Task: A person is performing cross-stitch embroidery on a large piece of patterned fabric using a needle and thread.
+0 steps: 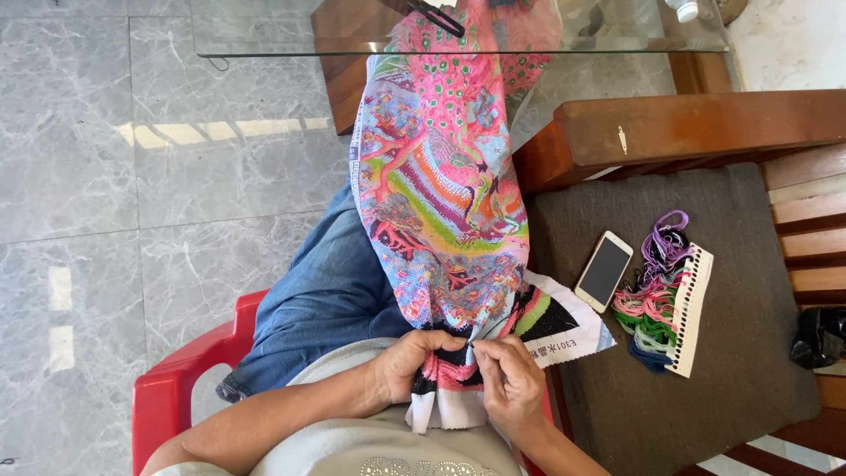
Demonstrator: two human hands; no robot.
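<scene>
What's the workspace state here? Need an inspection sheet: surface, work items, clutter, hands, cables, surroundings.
Surface: dark grey seat cushion on a wooden bench, beside the person's lap.
Work items: multicoloured cross-stitch cloth draped from the glass table down over the lap; near edge bunched between both hands.
Clutter: phone lying screen up on the cushion; thread card with purple, pink and green skeins beside it, apart from the phone.
Hands: left hand and right hand both pinch the cloth's near edge; needle too small to tell.
Cables: nothing seen.
Surroundings: grey marble floor, red plastic chair, black scissors on the glass table.
</scene>
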